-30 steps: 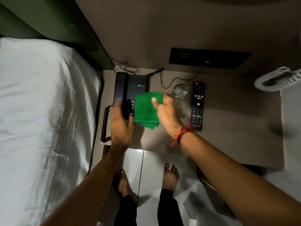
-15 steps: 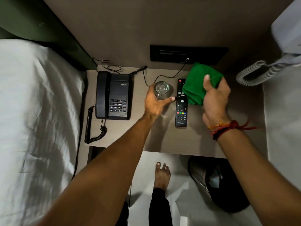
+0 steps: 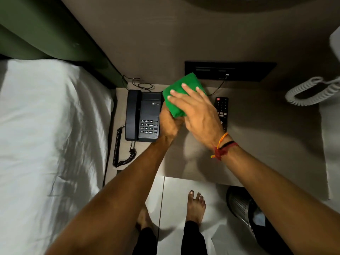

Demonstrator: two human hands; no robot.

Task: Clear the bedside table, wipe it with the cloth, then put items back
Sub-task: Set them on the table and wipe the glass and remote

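My right hand (image 3: 198, 115) lies flat with spread fingers on a folded green cloth (image 3: 176, 94), held above the brown bedside table (image 3: 257, 144). Directly under the cloth my left hand (image 3: 168, 126) is curled around something; the drinking glass it held a moment ago is hidden by the cloth and hands. A black desk phone (image 3: 143, 116) stands at the table's left, touching my left hand's side. A black remote (image 3: 221, 107) lies just right of my right hand, partly covered by it.
A white bed (image 3: 46, 126) fills the left. A black socket panel (image 3: 239, 70) with a plugged cable sits on the wall behind the table. A white coiled cord (image 3: 309, 91) hangs at the right. A metal bin (image 3: 241, 205) stands under the table's front edge.
My right hand swung the cloth left from over the remote to above my left hand. The glass, visible in my left hand before, is now covered.
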